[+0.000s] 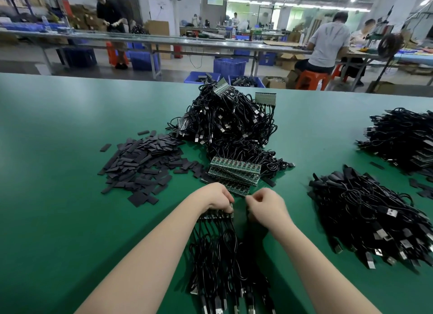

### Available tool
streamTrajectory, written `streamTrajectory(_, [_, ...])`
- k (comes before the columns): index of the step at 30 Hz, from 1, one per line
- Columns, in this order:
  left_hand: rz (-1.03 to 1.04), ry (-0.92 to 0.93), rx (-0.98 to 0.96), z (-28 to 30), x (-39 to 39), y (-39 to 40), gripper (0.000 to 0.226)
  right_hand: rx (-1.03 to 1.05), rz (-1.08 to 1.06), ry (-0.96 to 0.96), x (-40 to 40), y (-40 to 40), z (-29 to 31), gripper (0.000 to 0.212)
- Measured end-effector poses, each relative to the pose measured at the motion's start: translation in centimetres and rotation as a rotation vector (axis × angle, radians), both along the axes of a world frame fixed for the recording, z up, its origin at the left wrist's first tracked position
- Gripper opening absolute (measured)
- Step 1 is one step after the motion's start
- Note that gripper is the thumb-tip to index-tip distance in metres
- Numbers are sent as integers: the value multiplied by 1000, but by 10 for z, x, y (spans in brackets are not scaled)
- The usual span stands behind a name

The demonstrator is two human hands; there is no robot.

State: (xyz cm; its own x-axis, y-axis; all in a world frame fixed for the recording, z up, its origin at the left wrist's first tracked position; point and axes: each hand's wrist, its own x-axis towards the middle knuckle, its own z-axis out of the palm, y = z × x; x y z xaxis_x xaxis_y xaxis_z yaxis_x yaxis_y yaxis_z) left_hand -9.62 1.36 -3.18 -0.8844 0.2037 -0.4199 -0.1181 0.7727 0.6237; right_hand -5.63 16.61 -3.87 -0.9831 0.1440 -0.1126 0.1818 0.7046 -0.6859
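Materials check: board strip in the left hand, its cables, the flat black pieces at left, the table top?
Board strip gripped by the left hand: green-tinged rigid laminate, probably fibreglass circuit board, matte.
Cables: black flexible plastic jacket, slight sheen.
Flat black pieces: thin matte sleeves, likely heat-shrink plastic; unsure.
Table: smooth green mat, faint gloss, probably rubber or vinyl.

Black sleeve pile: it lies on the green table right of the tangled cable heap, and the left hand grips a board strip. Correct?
No. The head view shows the black sleeve pile left of the tangled cable heap, not right. It does lie on the green table, and the left hand does grip a board strip.
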Motion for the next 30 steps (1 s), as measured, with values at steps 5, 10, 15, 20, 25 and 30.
streamTrajectory(5, [-69,94,-3,-8,2,0,33,-46,-172,510,25,22,41,10])
streamTrajectory(10, [4,247,222,-21,11,6,37,-189,47,773,43,-1,81,16])
streamTrajectory(15, [482,667,473,-6,5,-34,28,-822,-66,635,29,-11,74,7])
streamTrajectory(20, [731,718,289,5,-8,-109,29,-820,-33,147,8,-8,9,13])
streamTrajectory(25, [487,641,-326,-4,-15,-135,35,-249,149,211,5,17,-30,13])
streamTrajectory(30, [120,482,-757,-6,-26,-132,37,-133,274,193,6,16,-35,16])
